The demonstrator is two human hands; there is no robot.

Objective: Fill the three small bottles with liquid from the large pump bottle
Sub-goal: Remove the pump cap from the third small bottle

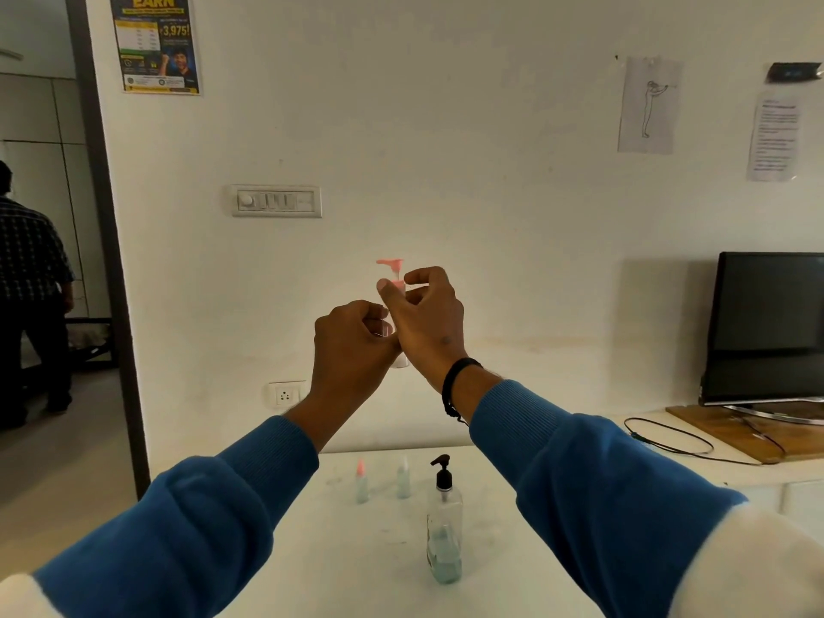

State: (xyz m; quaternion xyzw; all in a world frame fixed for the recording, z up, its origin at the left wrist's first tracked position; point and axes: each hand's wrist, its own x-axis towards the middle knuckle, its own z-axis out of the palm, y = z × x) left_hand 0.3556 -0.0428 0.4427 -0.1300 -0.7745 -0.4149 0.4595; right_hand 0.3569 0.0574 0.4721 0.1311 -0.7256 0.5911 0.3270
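Holding a small clear bottle (398,345) up in the air before the wall, well above the desk (356,550), both hands work on it. Left hand (352,345) has its grip curled round the bottle's body. Right hand (426,318), just right of that bottle, pinches the pink pump cap (394,272) at the collar. On the desk below stand, left of the pump bottle (444,524), two small bottles: a pink-capped one (361,482), then a white-capped one (403,479). The pump bottle holds some pale liquid. Far right of it sits a monitor (767,323).
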